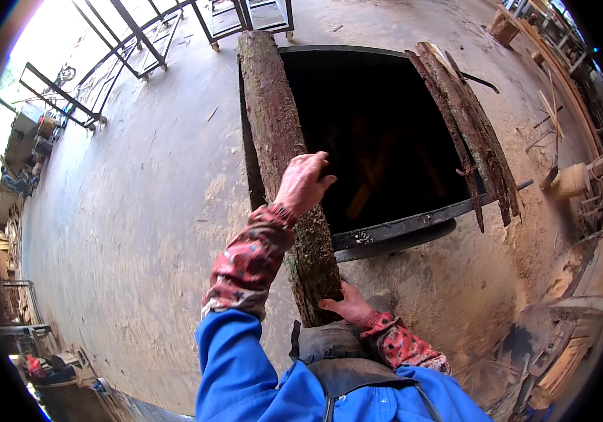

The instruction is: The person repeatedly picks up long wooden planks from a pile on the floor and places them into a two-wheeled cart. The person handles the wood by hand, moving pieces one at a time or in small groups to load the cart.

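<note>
At my far left, metal racks (138, 34) stand on the floor (139, 211), cut off by the upper edge of view. The stuff beyond them, along the left rim, is bent and too small to make out.

The slab (273, 105), rough with bark, lies over the left edge of the bin (414, 219) and hides most of that edge and the far-left corner. Its long axis runs away from my lap, leaning slightly left, so the far end points past the far-left corner and the near end juts out beyond the near-left one.

My left hand (306, 181) is on the slab about halfway along, thumb and forefinger apart at its right side; I cannot tell whether the other fingers press on it. My right hand (350, 304) is clamped on the near end, thumb on top, fingers out of sight below.

Inside the bin it is nearly black; a few yellowish sticks (363, 200) barely show, their ends lost in the dark. Bark strips (466, 116) lie lengthwise along the right edge, covering much of it. Farther right, sawdust (526, 239) is strewn on the floor.
</note>
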`<state>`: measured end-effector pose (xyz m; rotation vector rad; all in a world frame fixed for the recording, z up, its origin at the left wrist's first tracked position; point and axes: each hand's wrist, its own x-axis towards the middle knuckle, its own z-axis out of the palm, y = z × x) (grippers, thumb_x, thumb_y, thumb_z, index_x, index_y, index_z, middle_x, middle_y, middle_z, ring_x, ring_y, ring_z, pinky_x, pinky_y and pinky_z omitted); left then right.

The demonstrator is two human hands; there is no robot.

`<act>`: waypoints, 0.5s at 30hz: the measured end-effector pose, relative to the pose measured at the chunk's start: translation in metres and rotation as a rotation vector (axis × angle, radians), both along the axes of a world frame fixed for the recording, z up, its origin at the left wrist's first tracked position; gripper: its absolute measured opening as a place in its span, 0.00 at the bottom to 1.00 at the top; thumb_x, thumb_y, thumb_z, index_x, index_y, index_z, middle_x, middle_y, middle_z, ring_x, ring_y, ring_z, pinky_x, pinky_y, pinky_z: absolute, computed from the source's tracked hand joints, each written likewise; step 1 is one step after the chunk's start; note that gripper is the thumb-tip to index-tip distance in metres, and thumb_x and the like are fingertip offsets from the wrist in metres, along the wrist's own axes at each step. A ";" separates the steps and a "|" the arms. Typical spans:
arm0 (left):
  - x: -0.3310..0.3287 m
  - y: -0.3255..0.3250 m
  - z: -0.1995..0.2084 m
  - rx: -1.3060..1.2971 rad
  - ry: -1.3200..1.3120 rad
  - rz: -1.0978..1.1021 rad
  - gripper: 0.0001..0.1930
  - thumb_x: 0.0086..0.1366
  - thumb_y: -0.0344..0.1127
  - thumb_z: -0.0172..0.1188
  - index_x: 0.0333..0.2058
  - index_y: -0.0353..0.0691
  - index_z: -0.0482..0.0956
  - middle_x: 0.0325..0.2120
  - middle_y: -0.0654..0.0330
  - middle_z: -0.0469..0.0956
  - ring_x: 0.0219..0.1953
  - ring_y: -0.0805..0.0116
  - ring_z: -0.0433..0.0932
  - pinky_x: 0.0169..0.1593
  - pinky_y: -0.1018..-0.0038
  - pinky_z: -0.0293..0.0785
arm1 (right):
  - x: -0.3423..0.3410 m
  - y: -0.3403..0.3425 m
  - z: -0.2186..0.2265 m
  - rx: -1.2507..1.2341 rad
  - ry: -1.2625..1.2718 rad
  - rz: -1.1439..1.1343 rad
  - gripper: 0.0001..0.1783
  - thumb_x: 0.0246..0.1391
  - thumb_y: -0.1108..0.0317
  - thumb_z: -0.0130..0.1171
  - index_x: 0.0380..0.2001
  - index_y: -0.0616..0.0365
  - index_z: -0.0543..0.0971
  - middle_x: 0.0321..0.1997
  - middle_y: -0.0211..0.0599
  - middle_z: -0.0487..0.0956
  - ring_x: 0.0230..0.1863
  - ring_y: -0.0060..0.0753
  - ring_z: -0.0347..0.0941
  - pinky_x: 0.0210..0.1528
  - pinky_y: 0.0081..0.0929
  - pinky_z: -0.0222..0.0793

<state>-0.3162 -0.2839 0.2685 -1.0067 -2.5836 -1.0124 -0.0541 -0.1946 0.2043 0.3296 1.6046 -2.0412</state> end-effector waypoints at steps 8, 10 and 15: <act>-0.029 -0.023 -0.043 -0.369 0.075 -0.275 0.17 0.51 0.41 0.59 0.38 0.39 0.72 0.34 0.59 0.75 0.46 0.65 0.70 0.57 0.66 0.54 | -0.004 -0.005 0.008 0.120 0.083 0.025 0.26 0.43 0.67 0.62 0.46 0.67 0.67 0.43 0.38 0.74 0.44 0.27 0.67 0.49 0.26 0.63; -0.031 -0.024 -0.044 -0.393 0.076 -0.261 0.16 0.52 0.40 0.58 0.38 0.39 0.73 0.34 0.60 0.75 0.46 0.65 0.70 0.57 0.66 0.54 | -0.006 -0.007 0.014 0.135 0.095 0.019 0.28 0.43 0.66 0.62 0.46 0.67 0.67 0.43 0.40 0.73 0.45 0.28 0.67 0.49 0.26 0.62; -0.032 -0.025 -0.049 -0.356 0.127 -0.267 0.15 0.52 0.41 0.57 0.36 0.40 0.73 0.33 0.59 0.75 0.45 0.66 0.70 0.56 0.68 0.55 | -0.001 -0.014 -0.007 0.104 0.073 -0.008 0.30 0.42 0.63 0.63 0.46 0.67 0.66 0.44 0.41 0.73 0.45 0.29 0.67 0.50 0.26 0.62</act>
